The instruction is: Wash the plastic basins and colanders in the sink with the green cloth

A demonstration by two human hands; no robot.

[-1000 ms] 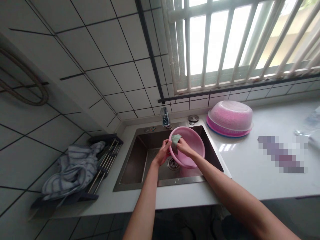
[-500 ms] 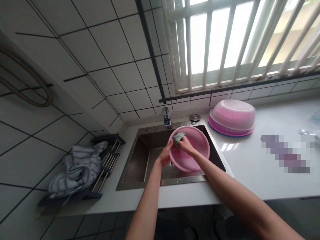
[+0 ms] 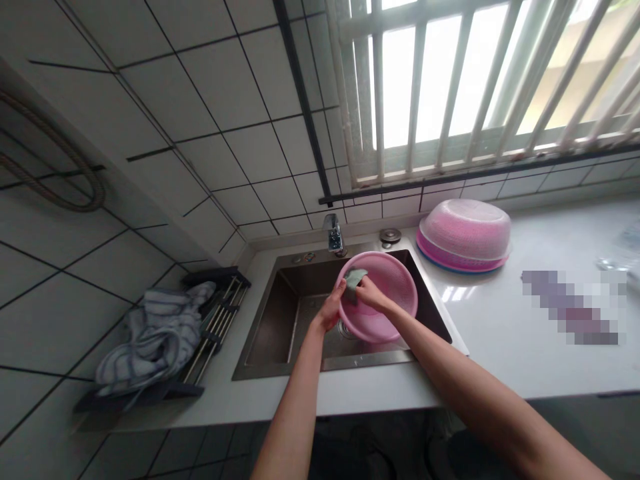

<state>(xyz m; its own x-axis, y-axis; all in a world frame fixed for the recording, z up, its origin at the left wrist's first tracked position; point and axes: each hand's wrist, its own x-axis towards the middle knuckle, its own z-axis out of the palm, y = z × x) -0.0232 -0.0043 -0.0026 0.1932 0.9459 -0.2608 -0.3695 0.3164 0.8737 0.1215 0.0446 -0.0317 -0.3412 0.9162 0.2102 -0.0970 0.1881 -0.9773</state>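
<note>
A pink plastic basket [image 3: 400,287] with small holes is tilted over the right part of the steel sink [image 3: 270,320]. My left hand [image 3: 331,310] grips the basket's left rim, thumb on the inner side. Inside the basket, my right hand [image 3: 370,293] is closed on a grey-green cloth [image 3: 356,277] that lies against the inner left wall. The fingertips of my right hand are partly hidden by the cloth. Behind the basket stands a chrome faucet [image 3: 333,235].
Upside-down pink and clear baskets [image 3: 465,233] are stacked on the white counter [image 3: 490,353] to the right. A round metal drain strainer [image 3: 390,236] sits behind the sink. At left, a striped towel [image 3: 155,333] lies on a dark rack [image 3: 220,327]. A barred window [image 3: 450,93] is above.
The basket has shifted very slightly to the left. My right hand and the cloth have moved a little left and down along the inner wall; my left hand keeps its hold.
</note>
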